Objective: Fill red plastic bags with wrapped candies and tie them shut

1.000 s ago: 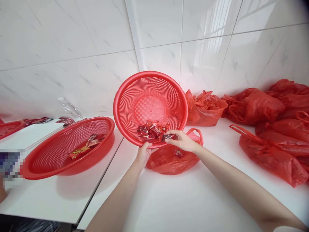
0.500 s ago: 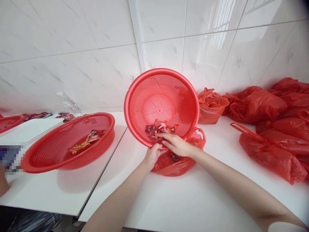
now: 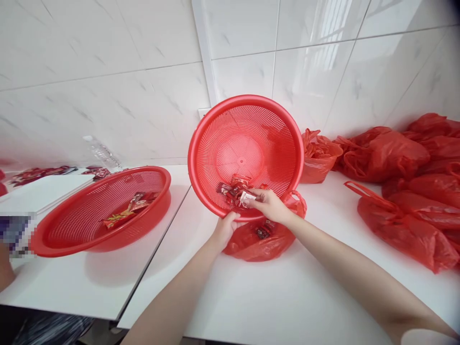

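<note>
A red mesh plastic basket [image 3: 241, 100] is tilted toward me, with several small wrapped packets [image 3: 230, 188] gathered at its lower side. My left hand [image 3: 225, 230] grips the lower rim, thumb over the edge. Inside the basket my right hand [image 3: 270, 205] pinches a small packet with a white face [image 3: 246, 198] between thumb and fingers. Right under the rim lies an open red plastic bag [image 3: 247, 247], a few dark packets [image 3: 265, 230] visible at its mouth. The basket partly covers the bag.
Another red basket [image 3: 143, 230] holding some packets stands at left, near another person's arm [image 3: 5, 268]. Behind it are a clear plastic bottle [image 3: 102, 152] and more packets [image 3: 43, 175]. Filled red bags [image 3: 398, 155] are piled at right, against the tiled wall.
My right hand has gone from lying over the packets to pinching one with a white face. The basket has shifted slightly right, and more dark packets show at the bag's mouth.
</note>
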